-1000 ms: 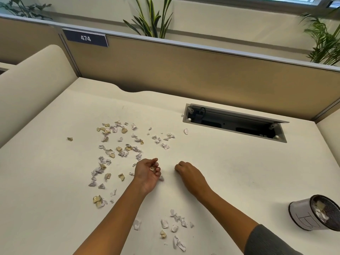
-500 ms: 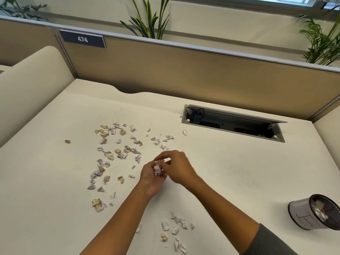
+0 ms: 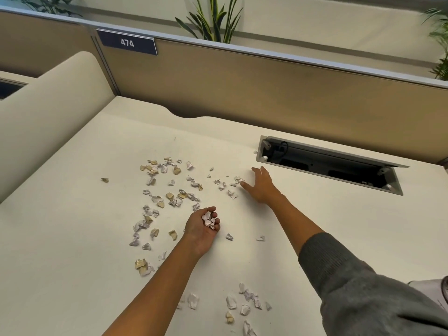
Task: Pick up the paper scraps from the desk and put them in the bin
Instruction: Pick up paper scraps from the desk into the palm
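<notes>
Several white and tan paper scraps [image 3: 169,190] lie scattered over the left middle of the cream desk [image 3: 339,226]. My left hand [image 3: 201,226] rests palm up on the desk, its fingers curled round a small heap of white scraps [image 3: 209,219]. My right hand [image 3: 260,185] reaches far forward with straight fingers, its fingertips at a few scraps [image 3: 236,181] near the cable tray. Another cluster of scraps [image 3: 244,304] lies close to the front edge. Only a sliver of the bin [image 3: 442,292] shows at the right edge, behind my grey sleeve.
An open cable tray [image 3: 329,166] is sunk into the desk at the back right. A tan partition [image 3: 266,88] with a "474" sign runs along the back, with plants behind it. A curved cream divider [image 3: 48,112] bounds the left side.
My right hand has left my left hand and stretched forward to the scraps near the cable tray. My left hand stays palm up with more scraps in it. The view has shifted left.
</notes>
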